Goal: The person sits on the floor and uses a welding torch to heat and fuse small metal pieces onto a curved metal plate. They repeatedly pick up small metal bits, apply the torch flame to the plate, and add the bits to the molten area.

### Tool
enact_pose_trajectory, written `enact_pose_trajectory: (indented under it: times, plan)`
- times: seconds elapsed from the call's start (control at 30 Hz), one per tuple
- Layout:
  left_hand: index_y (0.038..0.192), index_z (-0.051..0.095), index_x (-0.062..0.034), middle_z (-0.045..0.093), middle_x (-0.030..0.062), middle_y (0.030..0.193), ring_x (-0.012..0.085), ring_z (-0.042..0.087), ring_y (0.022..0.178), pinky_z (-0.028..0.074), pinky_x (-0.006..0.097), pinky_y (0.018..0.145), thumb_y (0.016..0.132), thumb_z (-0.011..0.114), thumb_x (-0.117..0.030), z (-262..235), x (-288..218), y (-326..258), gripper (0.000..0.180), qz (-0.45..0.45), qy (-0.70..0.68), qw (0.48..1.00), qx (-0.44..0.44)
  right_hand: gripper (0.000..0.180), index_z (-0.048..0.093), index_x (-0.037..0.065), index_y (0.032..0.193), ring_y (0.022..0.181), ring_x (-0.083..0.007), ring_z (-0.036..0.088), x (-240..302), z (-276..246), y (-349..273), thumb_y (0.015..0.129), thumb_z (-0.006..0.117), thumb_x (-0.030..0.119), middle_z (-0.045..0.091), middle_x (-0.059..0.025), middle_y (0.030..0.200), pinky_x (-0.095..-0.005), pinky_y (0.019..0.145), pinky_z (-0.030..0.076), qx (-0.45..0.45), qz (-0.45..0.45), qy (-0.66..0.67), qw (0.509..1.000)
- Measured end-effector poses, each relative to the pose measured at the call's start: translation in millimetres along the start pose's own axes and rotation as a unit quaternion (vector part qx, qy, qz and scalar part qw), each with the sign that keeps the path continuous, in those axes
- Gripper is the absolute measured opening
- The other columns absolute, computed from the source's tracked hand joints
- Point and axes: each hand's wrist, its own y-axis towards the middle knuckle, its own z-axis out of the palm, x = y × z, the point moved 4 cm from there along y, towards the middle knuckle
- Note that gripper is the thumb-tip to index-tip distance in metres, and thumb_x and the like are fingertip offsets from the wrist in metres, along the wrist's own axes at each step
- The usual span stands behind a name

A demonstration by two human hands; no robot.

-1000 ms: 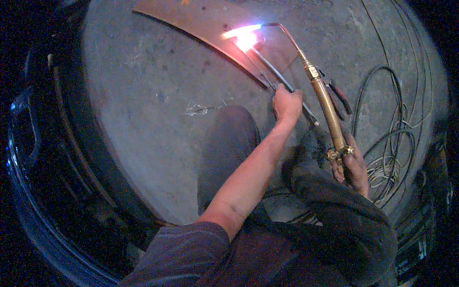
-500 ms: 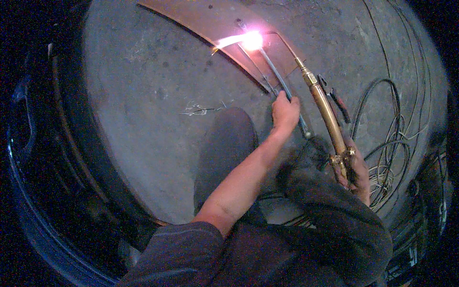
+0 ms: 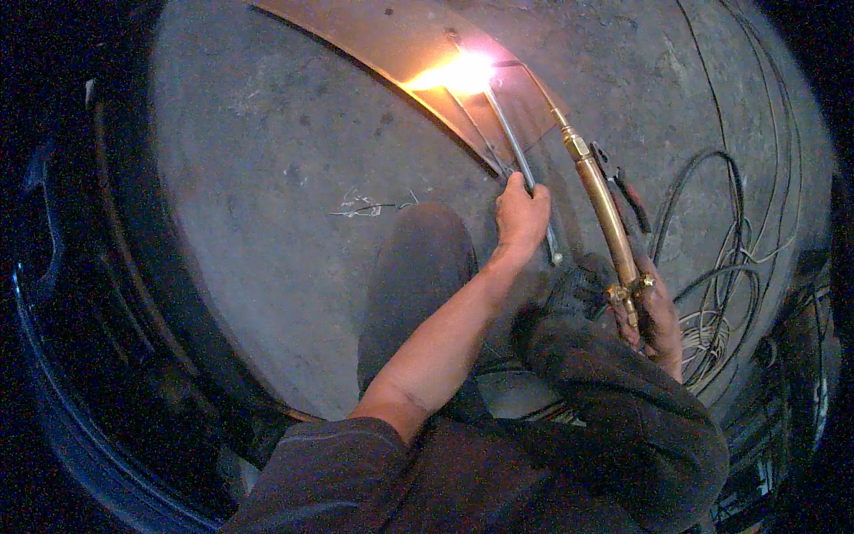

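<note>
My left hand [image 3: 523,214] is closed round a metal rod [image 3: 511,133], whose far end runs into the glare. A thinner rod [image 3: 476,127] slants beside it toward the same hand; whether the hand holds that one too I cannot tell. My right hand [image 3: 656,316] grips the valve end of a brass gas torch [image 3: 607,205]. The torch's thin bent tip reaches to a bright flame [image 3: 467,73], which spreads left over a curved brown metal sheet [image 3: 374,36]. Glare hides the rod's far end and the spot being heated.
Dark hoses [image 3: 740,200] and a coil of thin cable [image 3: 704,343] lie on the concrete floor to the right. Next to the torch rests a tool with red and black handles [image 3: 630,200]. Scraps of wire [image 3: 369,207] lie left of the rods. A dark curved rim [image 3: 169,329] borders the left.
The flame has turned from pinkish white to more orange and lights the sheet more strongly. My left hand and the rod have shifted slightly left; the torch handle has moved a little left.
</note>
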Motion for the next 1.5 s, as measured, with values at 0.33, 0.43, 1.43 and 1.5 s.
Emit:
enact_pose_trajectory:
  times: [0.33, 0.43, 1.43, 1.5]
  plan:
    - [0.102, 0.059, 0.0026, 0.068, 0.0307, 0.096, 0.051, 0.064, 0.097, 0.05, 0.055, 0.088, 0.089, 0.061, -0.023, 2.4, 4.3, 0.5, 0.029, 0.024, -0.027, 0.999, -0.013, 0.1, 0.027, 0.004, 0.159, 0.045, -0.0076, 0.049, 1.8, -0.4, 1.8, 0.088, 0.066, 0.062, 0.066, -0.0076, 0.084, -0.0218, 0.038, 0.037, -0.007, -0.009, -0.025, 1.0]
    - [0.103, 0.061, 0.003, 0.069, 0.0292, 0.096, 0.0485, 0.066, 0.096, 0.051, 0.052, 0.087, 0.088, 0.061, -0.022, 2.1, 3.2, -0.1, 0.03, 0.027, -0.019, 0.999, -0.018, 0.098, 0.028, 0.004, 0.159, 0.045, -0.0078, 0.05, 2.0, -2.1, 3.6, 0.088, 0.067, 0.059, 0.066, -0.0077, 0.083, -0.0216, 0.038, 0.037, -0.002, -0.004, -0.022, 1.0]
    - [0.099, 0.062, 0.0023, 0.069, 0.0261, 0.092, 0.0456, 0.068, 0.092, 0.052, 0.05, 0.083, 0.089, 0.062, -0.023, 4.7, -1.2, 0.2, 0.027, 0.02, -0.012, 1.0, -0.008, 0.097, 0.027, 0.006, 0.159, 0.045, -0.0079, 0.048, 10.1, 5.4, 2.8, 0.089, 0.068, 0.059, 0.066, -0.0084, 0.082, -0.0215, 0.038, 0.036, -0.015, 0.001, -0.019, 1.0]
    - [0.098, 0.061, 0.0022, 0.069, 0.0273, 0.092, 0.0473, 0.067, 0.093, 0.051, 0.052, 0.084, 0.089, 0.062, -0.023, 5.0, -1.3, 0.4, 0.027, 0.016, -0.019, 1.0, -0.005, 0.099, 0.027, 0.006, 0.159, 0.045, -0.0079, 0.049, 9.3, 3.9, 2.0, 0.088, 0.069, 0.06, 0.066, -0.0078, 0.082, -0.0212, 0.038, 0.036, -0.012, 0.0, -0.022, 1.0]
